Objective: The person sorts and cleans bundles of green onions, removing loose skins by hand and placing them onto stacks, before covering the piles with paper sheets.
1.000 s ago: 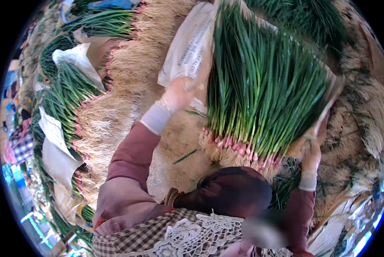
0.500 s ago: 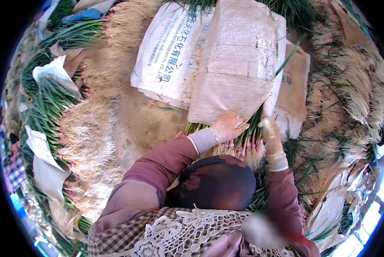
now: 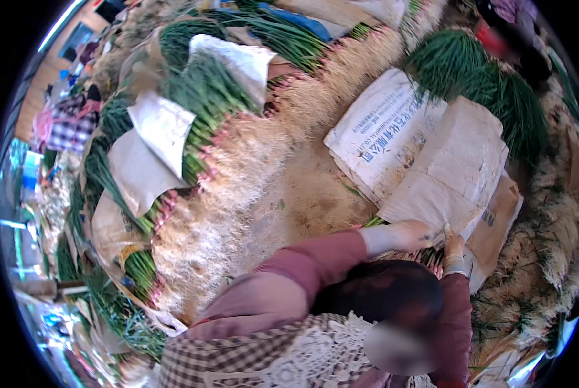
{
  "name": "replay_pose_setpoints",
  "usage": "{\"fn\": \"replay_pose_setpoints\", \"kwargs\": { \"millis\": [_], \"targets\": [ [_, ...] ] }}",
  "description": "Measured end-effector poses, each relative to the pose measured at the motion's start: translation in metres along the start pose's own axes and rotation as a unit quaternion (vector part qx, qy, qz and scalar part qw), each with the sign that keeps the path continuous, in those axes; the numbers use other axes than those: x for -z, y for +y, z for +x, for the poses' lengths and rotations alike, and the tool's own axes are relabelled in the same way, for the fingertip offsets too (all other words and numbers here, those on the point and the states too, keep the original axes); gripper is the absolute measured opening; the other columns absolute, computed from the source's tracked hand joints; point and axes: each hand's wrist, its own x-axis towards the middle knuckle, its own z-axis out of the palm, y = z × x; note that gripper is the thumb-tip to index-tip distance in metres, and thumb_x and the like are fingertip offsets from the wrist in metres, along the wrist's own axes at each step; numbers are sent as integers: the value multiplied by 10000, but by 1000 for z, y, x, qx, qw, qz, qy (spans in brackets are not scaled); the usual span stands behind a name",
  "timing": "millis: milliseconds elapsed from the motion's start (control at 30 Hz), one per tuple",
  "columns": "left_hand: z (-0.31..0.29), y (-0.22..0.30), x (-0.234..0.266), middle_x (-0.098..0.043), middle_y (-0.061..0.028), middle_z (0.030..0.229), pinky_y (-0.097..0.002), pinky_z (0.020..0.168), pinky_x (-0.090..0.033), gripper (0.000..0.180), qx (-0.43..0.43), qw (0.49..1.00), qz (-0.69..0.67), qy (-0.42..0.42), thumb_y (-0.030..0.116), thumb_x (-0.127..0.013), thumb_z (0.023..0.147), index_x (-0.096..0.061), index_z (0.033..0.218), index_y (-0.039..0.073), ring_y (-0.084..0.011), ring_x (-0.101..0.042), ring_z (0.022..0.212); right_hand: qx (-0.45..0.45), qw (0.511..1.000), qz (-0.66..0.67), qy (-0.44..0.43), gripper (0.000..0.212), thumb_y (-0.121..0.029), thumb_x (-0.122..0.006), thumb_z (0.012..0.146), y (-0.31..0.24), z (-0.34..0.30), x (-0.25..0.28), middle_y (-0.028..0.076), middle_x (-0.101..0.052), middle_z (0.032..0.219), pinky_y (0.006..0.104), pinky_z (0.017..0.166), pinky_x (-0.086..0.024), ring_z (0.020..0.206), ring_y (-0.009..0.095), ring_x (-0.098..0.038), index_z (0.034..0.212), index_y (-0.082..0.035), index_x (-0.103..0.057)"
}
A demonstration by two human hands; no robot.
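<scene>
A woven sack [image 3: 448, 168], whitish to tan, is folded over a bundle of green onions [image 3: 429, 260]. Only some pink bulb ends and stems of the bundle show below the sack's near edge. My left hand [image 3: 411, 235], in a thin pale glove, is closed on that near edge. Close beside it on the right, my right hand [image 3: 454, 249] grips the sack at its near right corner, thumb pointing away from me. Parts of the fingers of both hands are hidden. A printed white part of the sacking [image 3: 380, 136] lies flat to the left of the folded flap.
A long row of green onions [image 3: 221, 103], roots toward me, curves along the left, partly covered by sack pieces [image 3: 144, 171]. Bare ground [image 3: 302, 200] lies between. Dark green leaves [image 3: 477, 84] spread beyond the sack. Root bundles [image 3: 528, 239] line the right. Another person [image 3: 515, 32] is at upper right.
The view has swung left, so the sack and my hands appear farther right. My right hand has come closer to my left, and fewer bulbs show under the sack's edge.
</scene>
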Motion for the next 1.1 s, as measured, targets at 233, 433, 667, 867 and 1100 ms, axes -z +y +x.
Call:
{"fn": "replay_pose_setpoints", "kwargs": {
  "millis": [233, 433, 667, 867, 1100],
  "targets": [
    [-189, 37, 161, -555, -168, 823, -393, 705, -425, 252, 152, 959, 122, 206, 280, -460, 772, -550, 820, 49, -315, -537, 791, -11, 961, -235, -144, 498, -304, -522, 777, 35, 40, 15, 194, -518, 1079, 319, 876, -349, 1008, 312, -469, 1191, -49, -417],
    [-259, -20, 299, -558, -142, 744, -353, 664, -428, 208, 215, 863, 266, 373, 232, -529, 750, -541, 851, 50, -260, -553, 728, 65, 995, -67, -28, 505, -304, -532, 800, 37, 28, -5, 180, -482, 1111, 325, 874, -344, 1005, 283, -453, 1126, 63, -414],
    [-199, -104, 413, -434, -115, 1168, -354, 843, -383, 477, 360, 722, 527, 268, 175, -536, 717, -403, 1165, 79, -228, -426, 1079, -93, 988, -96, 71, 501, -208, -639, 735, -17, -13, -5, 148, -532, 1047, 316, 817, -385, 917, 261, -492, 1104, 65, -439],
    [-125, -163, 437, -223, -87, 1351, -432, 983, -203, 620, 330, 696, 626, 121, 168, -437, 790, -136, 1331, 124, -264, -176, 1257, -48, 993, 58, 94, 443, -195, -658, 716, -16, -23, -1, 141, -555, 994, 310, 788, -400, 888, 241, -511, 1029, 79, -506],
    [-181, -174, 452, -515, -109, 1039, -453, 944, -233, 318, 356, 682, 636, 55, 176, -466, 756, -495, 1069, 127, -270, -405, 1087, -93, 973, 172, 126, 350, -71, -564, 728, -42, -15, -6, 136, -542, 983, 318, 763, -423, 863, 228, -520, 1043, 64, -493]
  ]
}}
